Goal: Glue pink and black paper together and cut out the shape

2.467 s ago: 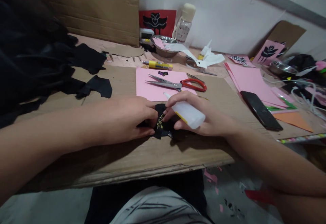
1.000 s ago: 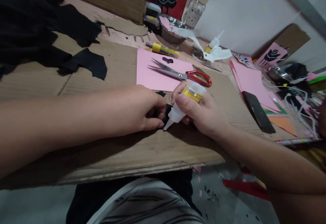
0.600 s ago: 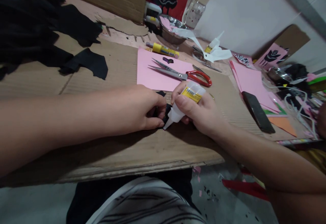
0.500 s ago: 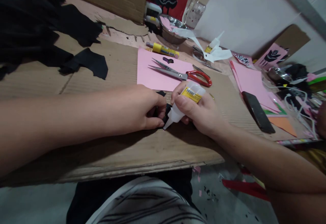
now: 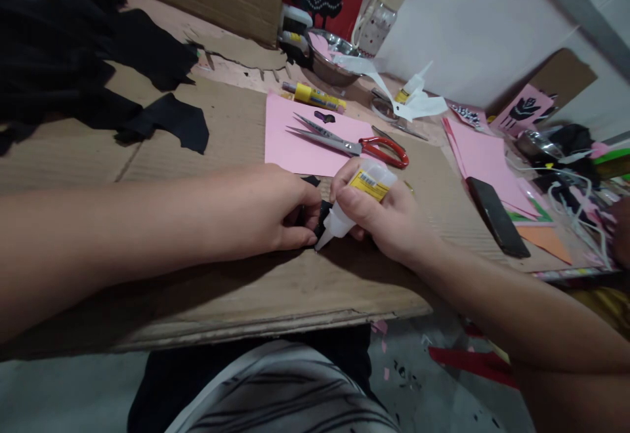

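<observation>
In my right hand [image 5: 381,206] is a translucent glue bottle [image 5: 370,184] with a yellow label, its nozzle tilted down to the left. The nozzle tip is close to my left fingertips, at the lower end of a small black piece [image 5: 323,216]. My left hand [image 5: 290,213] has its fingers curled in a pinch on that black piece, which is mostly hidden behind the fingers and the bottle. Just beyond the hands, red-handled scissors [image 5: 349,145] lie with blades apart on a pink sheet [image 5: 278,138].
Black scraps [image 5: 182,121] lie at the left on the cardboard [image 5: 236,124]. Behind stand a yellow glue stick [image 5: 319,96] and a metal bowl [image 5: 335,69]. At the right are pink sheets [image 5: 485,157] and a dark phone-like slab [image 5: 497,216]. The cardboard's front edge [image 5: 275,328] is near my lap.
The nozzle tip has shifted very slightly to the left. Both hands otherwise keep nearly the same place and grip.
</observation>
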{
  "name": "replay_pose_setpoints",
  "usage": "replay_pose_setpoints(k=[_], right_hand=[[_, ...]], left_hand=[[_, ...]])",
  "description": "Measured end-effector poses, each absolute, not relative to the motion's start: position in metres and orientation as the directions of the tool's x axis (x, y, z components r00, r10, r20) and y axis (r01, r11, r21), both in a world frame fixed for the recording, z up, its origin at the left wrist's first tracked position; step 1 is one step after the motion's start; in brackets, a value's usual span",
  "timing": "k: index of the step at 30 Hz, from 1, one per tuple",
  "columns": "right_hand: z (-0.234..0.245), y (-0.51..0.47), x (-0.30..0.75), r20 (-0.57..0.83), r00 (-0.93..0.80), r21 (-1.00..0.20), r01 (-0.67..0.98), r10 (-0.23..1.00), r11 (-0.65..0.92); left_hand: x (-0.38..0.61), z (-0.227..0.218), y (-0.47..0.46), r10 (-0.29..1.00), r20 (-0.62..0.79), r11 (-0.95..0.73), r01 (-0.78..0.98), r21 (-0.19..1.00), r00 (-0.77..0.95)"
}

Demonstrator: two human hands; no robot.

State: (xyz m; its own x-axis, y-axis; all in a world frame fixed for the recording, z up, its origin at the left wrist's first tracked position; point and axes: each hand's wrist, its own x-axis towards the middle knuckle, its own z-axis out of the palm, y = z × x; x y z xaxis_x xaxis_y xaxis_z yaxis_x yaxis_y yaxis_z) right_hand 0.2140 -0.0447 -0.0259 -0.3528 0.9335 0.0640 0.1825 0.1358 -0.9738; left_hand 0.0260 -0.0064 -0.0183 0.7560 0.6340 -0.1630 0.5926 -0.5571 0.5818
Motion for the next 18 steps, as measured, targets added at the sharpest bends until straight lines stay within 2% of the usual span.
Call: replay_pose_setpoints(k=[10,14,18], right_hand=[[-0.024,-0.052,0.22,0.209,-0.389,-0.899,0.284,0.897,0.332],[-0.019,-0.056,0.221,0.325,-0.456,-0.773,0.377,0.829,0.51],[-0.016,-0.06,0.222,0.403,-0.598,-0.599,0.4,0.692,0.694]], left_hand=[[0.026,-0.019,-0.007,0.641,-0.15,-0.553,0.589,0.59,0.753],[0.027,-0.024,-0.005,0.641,-0.168,-0.551,0.601,0.579,0.749],[0.027,-0.026,-0.003,0.637,-0.148,-0.562,0.588,0.582,0.756]])
